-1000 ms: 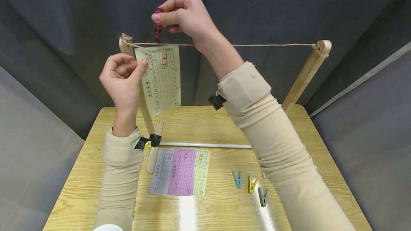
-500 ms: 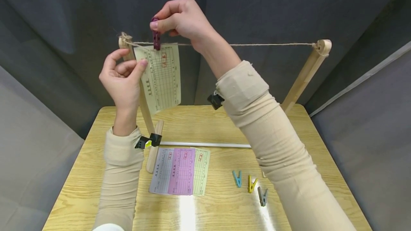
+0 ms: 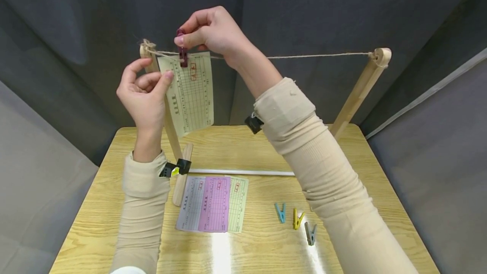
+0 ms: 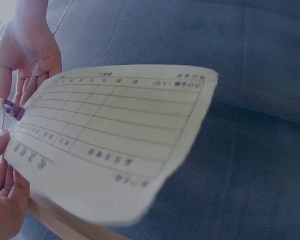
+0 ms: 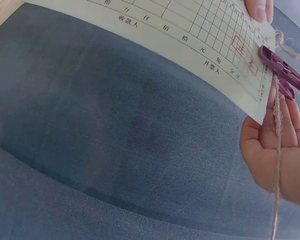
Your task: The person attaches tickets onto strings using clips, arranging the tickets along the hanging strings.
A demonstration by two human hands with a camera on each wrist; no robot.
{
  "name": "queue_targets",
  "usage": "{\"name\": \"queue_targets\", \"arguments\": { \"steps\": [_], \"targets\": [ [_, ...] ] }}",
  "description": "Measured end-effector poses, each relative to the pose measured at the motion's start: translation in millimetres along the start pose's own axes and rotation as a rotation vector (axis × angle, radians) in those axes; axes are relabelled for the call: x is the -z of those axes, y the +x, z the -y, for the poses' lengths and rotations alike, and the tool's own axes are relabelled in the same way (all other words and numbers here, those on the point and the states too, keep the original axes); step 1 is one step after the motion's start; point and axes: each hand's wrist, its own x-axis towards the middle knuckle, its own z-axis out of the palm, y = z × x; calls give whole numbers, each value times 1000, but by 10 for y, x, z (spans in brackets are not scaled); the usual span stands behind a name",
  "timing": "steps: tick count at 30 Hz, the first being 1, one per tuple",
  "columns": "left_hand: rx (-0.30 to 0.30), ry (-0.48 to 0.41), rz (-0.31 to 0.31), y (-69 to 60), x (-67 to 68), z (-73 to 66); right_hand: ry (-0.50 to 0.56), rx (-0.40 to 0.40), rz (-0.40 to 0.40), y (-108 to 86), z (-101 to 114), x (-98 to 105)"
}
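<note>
A pale yellow-green printed slip point(image 3: 192, 100) hangs at the left end of a twine line point(image 3: 319, 56). My left hand point(image 3: 141, 92) pinches the slip's upper left edge between thumb and fingers. Above it, my right hand point(image 3: 218, 31) pinches a purple clothespin point(image 3: 183, 56), pointing down. In the right wrist view the clothespin point(image 5: 280, 69) straddles the slip's top edge and the twine, one leg in front and the other behind. The left wrist view shows the slip's face point(image 4: 110, 135) close up, with the clothespin point(image 4: 13, 109) at its far end.
Wooden posts point(image 3: 359, 92) hold the twine, joined low by a white rod point(image 3: 243, 172). On the table point(image 3: 266, 248) lie overlapping slips: grey-blue point(image 3: 189, 210), pink point(image 3: 214, 210) and yellow-green point(image 3: 237, 210). Blue point(image 3: 280, 213), yellow point(image 3: 298, 219) and grey point(image 3: 310, 234) clothespins lie to their right.
My right hand has lowered the purple clothespin from above the twine onto the slip's top edge. The twine now dips slightly there. My left hand stays almost still.
</note>
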Motion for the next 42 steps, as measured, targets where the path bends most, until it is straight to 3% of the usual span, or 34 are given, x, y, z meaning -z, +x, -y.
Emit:
{"name": "queue_targets", "arguments": {
  "steps": [23, 33, 38, 42],
  "targets": [
    [14, 3, 3, -7, 4, -3, 47, -32, 60, -48, -23, 15],
    [21, 40, 1, -16, 18, 1, 64, 70, 33, -114, -23, 67],
    [90, 14, -8, -22, 28, 10, 107, 94, 3, -166, 2, 110],
    [105, 37, -13, -28, 37, 21, 123, 153, -7, -218, 1, 142]
  ]
}}
